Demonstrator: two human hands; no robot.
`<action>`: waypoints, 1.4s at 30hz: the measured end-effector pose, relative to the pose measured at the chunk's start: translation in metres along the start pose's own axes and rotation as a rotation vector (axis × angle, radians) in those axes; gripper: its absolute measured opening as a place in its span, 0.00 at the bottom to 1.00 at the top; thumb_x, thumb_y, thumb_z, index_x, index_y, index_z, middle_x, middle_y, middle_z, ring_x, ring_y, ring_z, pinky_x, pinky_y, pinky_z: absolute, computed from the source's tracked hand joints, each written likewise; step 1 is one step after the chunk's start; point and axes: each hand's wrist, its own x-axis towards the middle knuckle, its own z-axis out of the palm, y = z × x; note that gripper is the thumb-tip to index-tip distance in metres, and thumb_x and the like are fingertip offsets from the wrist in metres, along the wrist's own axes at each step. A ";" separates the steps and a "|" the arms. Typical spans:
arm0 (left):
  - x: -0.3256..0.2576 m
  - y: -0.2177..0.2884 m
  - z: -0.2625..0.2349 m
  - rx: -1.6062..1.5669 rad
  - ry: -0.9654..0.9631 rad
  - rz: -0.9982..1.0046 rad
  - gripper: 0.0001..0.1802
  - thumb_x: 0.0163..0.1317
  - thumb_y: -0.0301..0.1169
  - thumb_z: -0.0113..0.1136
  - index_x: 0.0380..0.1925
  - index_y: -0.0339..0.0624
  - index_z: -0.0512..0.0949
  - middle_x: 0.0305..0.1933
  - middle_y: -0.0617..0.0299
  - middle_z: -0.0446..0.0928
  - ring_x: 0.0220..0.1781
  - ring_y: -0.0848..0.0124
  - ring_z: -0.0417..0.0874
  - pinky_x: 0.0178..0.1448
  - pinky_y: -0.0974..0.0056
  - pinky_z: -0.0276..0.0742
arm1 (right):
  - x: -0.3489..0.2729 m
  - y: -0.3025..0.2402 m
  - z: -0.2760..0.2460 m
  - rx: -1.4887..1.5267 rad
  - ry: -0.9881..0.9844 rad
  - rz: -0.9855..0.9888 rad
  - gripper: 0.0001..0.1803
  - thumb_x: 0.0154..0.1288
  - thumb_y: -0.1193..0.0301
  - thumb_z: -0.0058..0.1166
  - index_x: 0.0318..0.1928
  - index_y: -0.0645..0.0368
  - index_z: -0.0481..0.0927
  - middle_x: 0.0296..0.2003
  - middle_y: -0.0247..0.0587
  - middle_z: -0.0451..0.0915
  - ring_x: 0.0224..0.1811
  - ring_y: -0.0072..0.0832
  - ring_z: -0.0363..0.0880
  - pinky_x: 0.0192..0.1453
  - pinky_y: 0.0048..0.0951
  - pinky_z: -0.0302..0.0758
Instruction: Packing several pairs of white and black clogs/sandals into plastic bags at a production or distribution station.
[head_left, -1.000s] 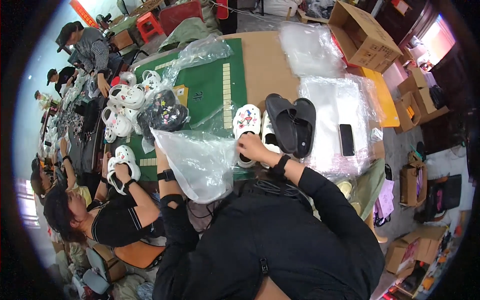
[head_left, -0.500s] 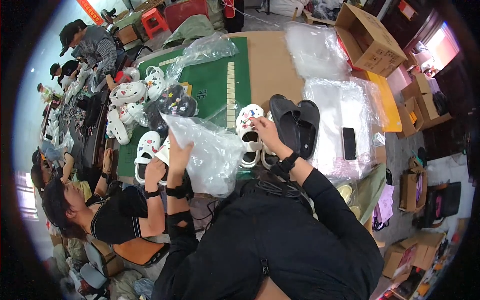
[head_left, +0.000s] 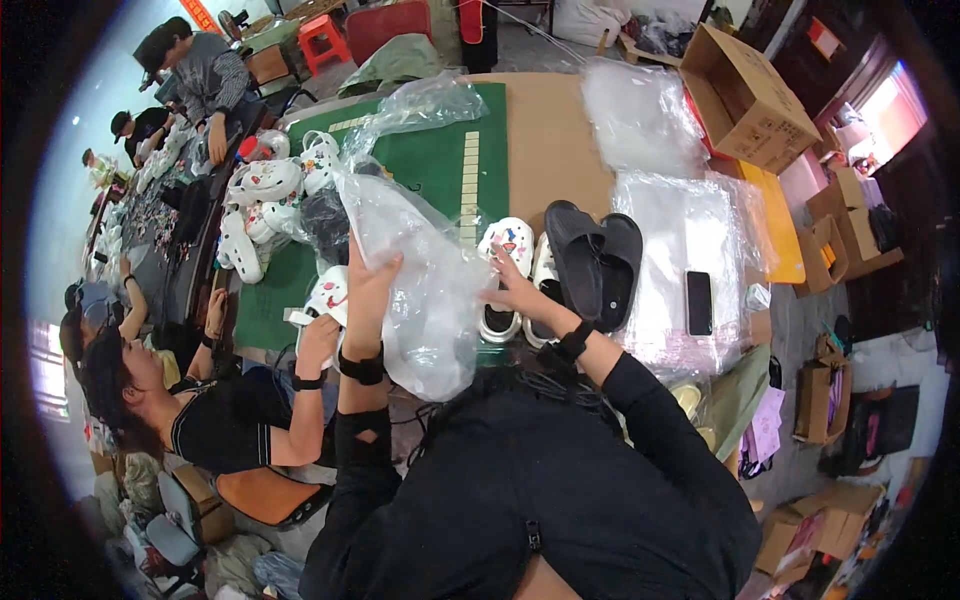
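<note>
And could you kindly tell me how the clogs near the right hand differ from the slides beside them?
The clogs are white, whereas the slides are black. Colourful charms decorate the clogs, while the slides look plain. Both are pairs of shoes lying on the table.

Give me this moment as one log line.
left hand: holding clear plastic bag | right hand: over decorated white clog, contact unclear | nearby: black slides, phone

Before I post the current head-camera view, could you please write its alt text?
A person's left hand holds a clear plastic bag, the open right hand over a decorated white clog. Black slides and a phone lie to the right.
</note>
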 end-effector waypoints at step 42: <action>0.025 -0.190 -0.167 0.853 -0.257 -0.309 0.31 0.44 0.16 0.47 0.55 0.33 0.64 0.55 0.44 0.69 0.58 0.59 0.70 0.60 0.65 0.64 | -0.049 0.039 -0.061 -0.569 0.792 0.536 0.23 0.52 0.63 0.55 0.52 0.46 0.71 0.53 0.57 0.66 0.55 0.50 0.66 0.57 0.42 0.65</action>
